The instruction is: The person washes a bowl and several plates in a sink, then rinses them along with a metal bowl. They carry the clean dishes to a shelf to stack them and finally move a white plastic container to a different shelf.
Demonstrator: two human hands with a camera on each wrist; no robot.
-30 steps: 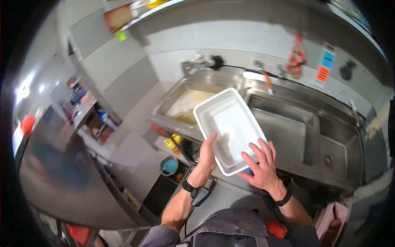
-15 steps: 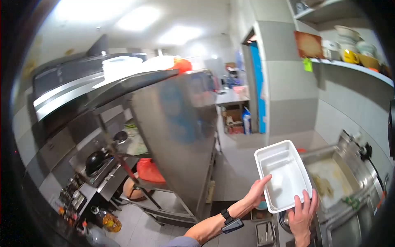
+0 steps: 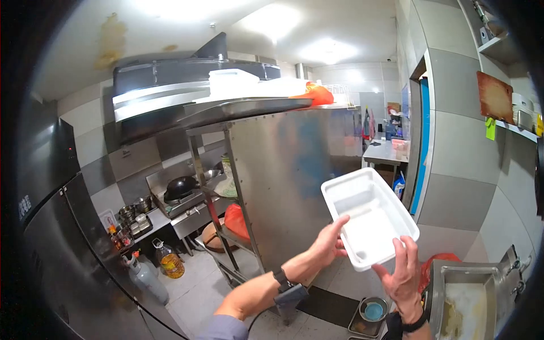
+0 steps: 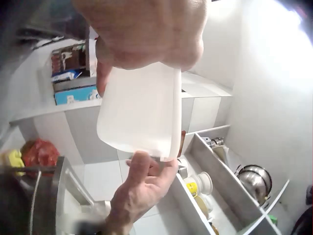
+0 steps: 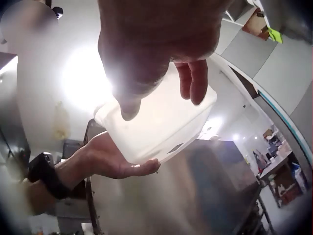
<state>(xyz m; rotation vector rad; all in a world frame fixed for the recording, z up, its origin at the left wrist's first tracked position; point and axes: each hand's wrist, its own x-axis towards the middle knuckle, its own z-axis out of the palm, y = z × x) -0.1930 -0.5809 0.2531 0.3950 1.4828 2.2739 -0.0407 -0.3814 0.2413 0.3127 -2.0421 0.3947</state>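
A white rectangular plastic tub [image 3: 368,226], with nothing seen inside it, is held up in the air between both hands, its open top tilted toward the head camera. My left hand [image 3: 328,242] grips its near left side, thumb over the rim and fingers behind the wall. At the near right corner my right hand [image 3: 403,272] holds the tub with its fingers over the rim and the thumb low outside. Seen from the left wrist, the tub's smooth outer wall [image 4: 139,110] spans the space between the two hands.
A tall metal-sided rack [image 3: 283,175] stands ahead, a steel tray [image 3: 243,110] on top. At right is a steel sink [image 3: 439,283] with cloudy water. A bowl with blue contents [image 3: 373,310] sits low near the floor. A dark fridge [image 3: 73,249] fills the left.
The head view has swung left from the sinks to the rack and room. The tub has come along in both hands, away from over the sinks to in front of the rack.
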